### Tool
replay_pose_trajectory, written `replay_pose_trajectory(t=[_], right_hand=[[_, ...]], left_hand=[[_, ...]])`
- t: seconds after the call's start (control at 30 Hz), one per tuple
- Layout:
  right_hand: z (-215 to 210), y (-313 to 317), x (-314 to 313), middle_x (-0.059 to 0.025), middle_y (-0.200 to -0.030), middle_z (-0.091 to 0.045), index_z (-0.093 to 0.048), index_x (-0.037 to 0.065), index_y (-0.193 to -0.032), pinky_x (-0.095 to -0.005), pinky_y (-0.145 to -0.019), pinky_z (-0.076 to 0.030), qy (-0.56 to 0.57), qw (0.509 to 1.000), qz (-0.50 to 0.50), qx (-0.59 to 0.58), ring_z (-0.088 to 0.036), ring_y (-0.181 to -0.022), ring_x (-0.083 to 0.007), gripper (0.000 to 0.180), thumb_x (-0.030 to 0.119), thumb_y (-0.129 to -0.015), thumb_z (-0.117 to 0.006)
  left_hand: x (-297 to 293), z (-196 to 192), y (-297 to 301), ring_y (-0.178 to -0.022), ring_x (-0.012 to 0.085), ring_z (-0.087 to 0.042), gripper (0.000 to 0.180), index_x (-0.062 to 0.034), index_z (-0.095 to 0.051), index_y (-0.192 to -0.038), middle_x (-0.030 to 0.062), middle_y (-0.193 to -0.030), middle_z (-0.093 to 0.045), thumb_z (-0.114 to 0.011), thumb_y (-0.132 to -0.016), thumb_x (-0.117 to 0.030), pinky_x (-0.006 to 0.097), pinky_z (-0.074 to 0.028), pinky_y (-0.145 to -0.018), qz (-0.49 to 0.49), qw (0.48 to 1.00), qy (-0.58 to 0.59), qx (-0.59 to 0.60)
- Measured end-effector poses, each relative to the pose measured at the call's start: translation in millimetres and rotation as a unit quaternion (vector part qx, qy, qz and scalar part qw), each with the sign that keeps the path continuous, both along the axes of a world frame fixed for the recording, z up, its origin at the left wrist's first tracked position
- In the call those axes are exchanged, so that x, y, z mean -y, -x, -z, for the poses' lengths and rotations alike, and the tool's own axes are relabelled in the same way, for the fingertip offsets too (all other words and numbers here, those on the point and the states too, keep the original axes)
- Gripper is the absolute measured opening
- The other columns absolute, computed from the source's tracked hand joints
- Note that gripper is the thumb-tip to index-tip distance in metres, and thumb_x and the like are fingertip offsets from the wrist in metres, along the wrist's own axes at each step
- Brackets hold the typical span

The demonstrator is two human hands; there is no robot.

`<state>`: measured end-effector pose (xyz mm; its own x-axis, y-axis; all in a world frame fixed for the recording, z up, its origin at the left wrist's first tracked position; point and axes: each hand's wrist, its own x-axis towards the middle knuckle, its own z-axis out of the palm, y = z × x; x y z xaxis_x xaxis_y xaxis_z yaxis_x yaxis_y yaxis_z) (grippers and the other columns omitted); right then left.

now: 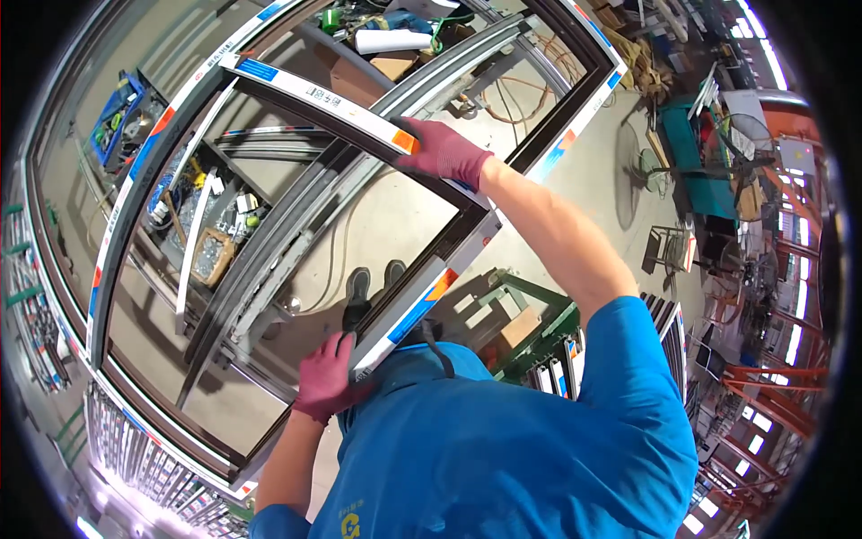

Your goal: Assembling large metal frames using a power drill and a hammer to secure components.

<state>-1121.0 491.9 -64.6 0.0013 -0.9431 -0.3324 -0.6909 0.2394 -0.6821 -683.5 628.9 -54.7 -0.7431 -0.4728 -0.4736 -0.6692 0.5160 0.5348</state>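
A large window frame with dark inner edges and white, blue and orange protective film lies across the view in front of my body. My right hand, in a dark red glove, is closed round its middle crossbar, close to where that bar meets the near side bar. Farther left, my left hand, gloved alike, is closed on the near side bar beside my waist. Its fingertips curl over the bar; the glove hides part of the grip. No glass shows in the frame's openings.
Under the frame run long grey metal rails of a stand. Trays of tools and small parts lie below on the left. A green cart stands at my right, a fan beyond it. Stacked profiles line the lower left.
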Motion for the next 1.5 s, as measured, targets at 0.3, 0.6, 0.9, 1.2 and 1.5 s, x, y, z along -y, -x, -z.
replay_pose_trajectory(t=[0.3, 0.6, 0.9, 1.2, 1.5], right_hand=[[-17, 109, 2, -0.0147, -0.137, -0.069, -0.062, 0.005, -0.147, -0.038, -0.104, -0.052, -0.207, 0.959, 0.157, 0.111, -0.063, -0.124, -0.0246, 0.076, 0.065, -0.099, -0.063], [57, 1, -34, -0.0182, -0.171, -0.033, -0.036, 0.008, -0.166, -0.0425, -0.131, -0.027, -0.068, 0.948, 0.116, 0.287, -0.037, -0.155, -0.0296, 0.071, 0.057, -0.114, -0.033], [218, -7, -49, -0.018, -0.159, -0.053, -0.047, 0.005, -0.16, -0.0405, -0.126, -0.036, 0.012, 0.856, 0.195, 0.479, -0.049, -0.149, -0.0247, 0.092, 0.077, -0.104, -0.043], [20, -25, -15, -0.0161, -0.148, -0.059, -0.053, 0.011, -0.155, -0.0483, -0.104, -0.049, -0.171, 0.937, 0.2, 0.23, -0.057, -0.133, -0.0296, 0.105, 0.092, -0.088, -0.045], [12, -94, -30, -0.0297, -0.12, -0.073, -0.064, -0.008, -0.124, -0.0447, -0.102, -0.053, -0.111, 0.981, 0.157, -0.004, -0.069, -0.116, -0.0419, 0.064, 0.043, -0.089, -0.078]], left_hand=[[-5, -2, 0, -0.119, 0.0385, -0.066, 0.094, -0.0056, -0.055, -0.145, 0.0162, -0.14, -0.061, -0.088, -0.071, -0.052, 0.051, -0.053, -0.099, -0.017, 1.0, 0.019, -0.016], [-1, -11, 5, -0.12, 0.0399, -0.065, 0.089, -0.0048, -0.052, -0.142, 0.0176, -0.135, -0.062, -0.086, -0.074, -0.05, 0.053, -0.055, -0.095, -0.012, 1.0, -0.001, -0.011], [0, 10, 4, -0.121, 0.0404, -0.064, 0.094, -0.0043, -0.053, -0.144, 0.0181, -0.138, -0.061, -0.088, -0.071, -0.052, 0.052, -0.055, -0.097, -0.01, 1.0, -0.018, -0.008], [1, 2, -5, -0.12, 0.0397, -0.064, 0.092, -0.0053, -0.052, -0.144, 0.0166, -0.139, -0.058, -0.087, -0.073, -0.054, 0.052, -0.055, -0.094, 0.001, 0.999, 0.017, -0.027], [-2, -3, 2, -0.12, 0.0416, -0.066, 0.098, -0.0033, -0.049, -0.148, 0.0223, -0.145, -0.057, -0.081, -0.078, -0.064, 0.052, -0.054, -0.096, 0.049, 0.999, -0.014, 0.012]])
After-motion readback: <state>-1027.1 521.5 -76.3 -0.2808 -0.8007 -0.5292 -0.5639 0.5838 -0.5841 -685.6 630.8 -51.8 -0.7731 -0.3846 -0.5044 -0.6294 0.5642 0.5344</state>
